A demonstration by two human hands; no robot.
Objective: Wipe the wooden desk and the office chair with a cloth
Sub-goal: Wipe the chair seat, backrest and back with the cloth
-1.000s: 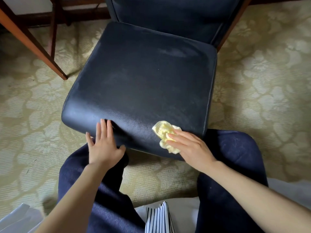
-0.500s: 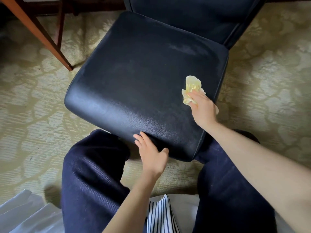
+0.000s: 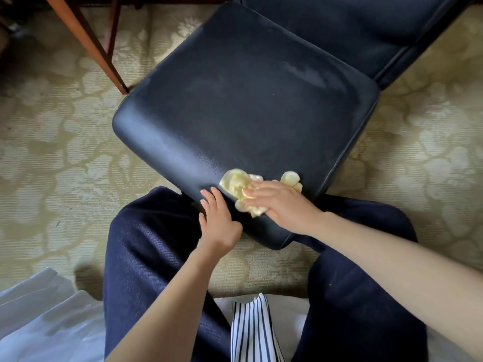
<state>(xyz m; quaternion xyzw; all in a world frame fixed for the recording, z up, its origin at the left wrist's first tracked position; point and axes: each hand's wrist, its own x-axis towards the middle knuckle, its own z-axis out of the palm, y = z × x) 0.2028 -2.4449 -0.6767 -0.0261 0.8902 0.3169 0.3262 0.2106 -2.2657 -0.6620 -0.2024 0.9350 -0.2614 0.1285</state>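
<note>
Up at the far left, one leg of the wooden desk (image 3: 88, 45) pokes into view, its top out of sight; moving right, the left hand (image 3: 218, 223) lies released on the front edge of the office chair (image 3: 248, 100), fingers straight, steadying the seat; just beside it, touching that same front edge, sits the one yellow cloth (image 3: 235, 182), bunched up; the right hand (image 3: 283, 205) presses it down, fingers laid flat across it, not clenched round it; so it's the chair-wiping step in hand, front edge of the seat; next move, I'd judge, calls for firm strokes toward the far edge, where pale smears show, then the backrest (image 3: 352, 27) at far right; count: one chair, one cloth, two hands.
</note>
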